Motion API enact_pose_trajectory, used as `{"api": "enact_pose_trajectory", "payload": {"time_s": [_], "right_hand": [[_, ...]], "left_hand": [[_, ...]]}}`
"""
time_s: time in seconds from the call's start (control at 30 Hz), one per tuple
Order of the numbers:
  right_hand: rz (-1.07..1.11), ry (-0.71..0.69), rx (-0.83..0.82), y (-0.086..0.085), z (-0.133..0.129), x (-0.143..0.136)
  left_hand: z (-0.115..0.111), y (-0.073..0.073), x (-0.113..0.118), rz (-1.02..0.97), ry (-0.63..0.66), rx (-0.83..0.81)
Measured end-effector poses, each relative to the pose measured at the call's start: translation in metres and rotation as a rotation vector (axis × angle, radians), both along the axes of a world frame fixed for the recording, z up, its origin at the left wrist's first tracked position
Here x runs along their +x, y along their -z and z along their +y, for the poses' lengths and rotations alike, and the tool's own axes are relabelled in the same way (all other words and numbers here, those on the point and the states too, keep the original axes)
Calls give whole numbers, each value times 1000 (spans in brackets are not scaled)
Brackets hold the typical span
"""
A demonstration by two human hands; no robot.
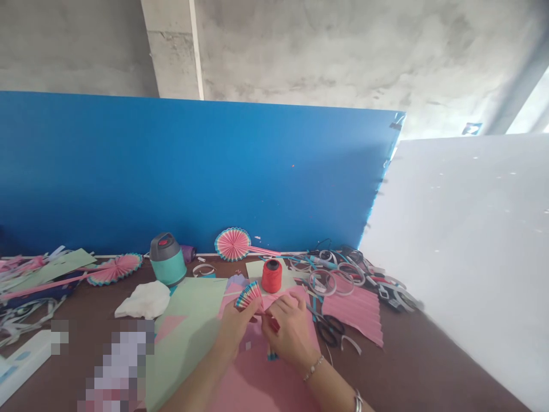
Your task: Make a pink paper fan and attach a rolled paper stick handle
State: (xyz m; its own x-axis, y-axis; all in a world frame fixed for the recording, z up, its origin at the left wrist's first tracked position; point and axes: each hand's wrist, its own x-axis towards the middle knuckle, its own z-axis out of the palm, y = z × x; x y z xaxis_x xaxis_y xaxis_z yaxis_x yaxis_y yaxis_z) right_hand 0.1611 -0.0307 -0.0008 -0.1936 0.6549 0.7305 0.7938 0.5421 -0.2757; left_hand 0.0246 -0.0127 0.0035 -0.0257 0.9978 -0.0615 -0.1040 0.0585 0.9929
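Note:
My left hand (pixel 235 329) is closed on a pleated paper fan (pixel 249 294), pink with a blue and cream striped edge, its upper end spread out. Right beside it, my right hand (pixel 289 326) has its fingers pinched together at the middle of the folded paper. What lies between those fingertips is hidden. Below the right hand a blue-edged end of pleated paper (pixel 272 353) shows. A spool of red thread (pixel 271 277) stands upright just beyond both hands. Pink paper sheets (pixel 257 383) and a pale green sheet (pixel 189 320) lie under them.
Black-handled scissors (pixel 330 329) and pink corrugated paper (pixel 354 312) lie to the right, near tape rolls (pixel 321 282). A finished round fan (pixel 233 244) leans against the blue panel (pixel 193 171). Leftward are a teal container (pixel 168 263), white cloth (pixel 143 300) and another fan (pixel 115 269).

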Motion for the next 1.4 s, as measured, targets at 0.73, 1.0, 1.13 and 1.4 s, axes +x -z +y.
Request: {"api": "enact_pose_trajectory", "payload": {"time_s": [0.73,1.0,1.13,1.4], "right_hand": [[-9,-42,-29,-4,-3,3],[-4,-56,-142,-11,-5,4],[34,-27,-228,-8,-5,2],[203,1,-292,4,0,3]], "left_hand": [[1,5,0,-140,111,10],[4,0,-7,-103,53,-10],[7,-2,-11,-124,26,2],[2,5,-4,-256,316,-25]]}}
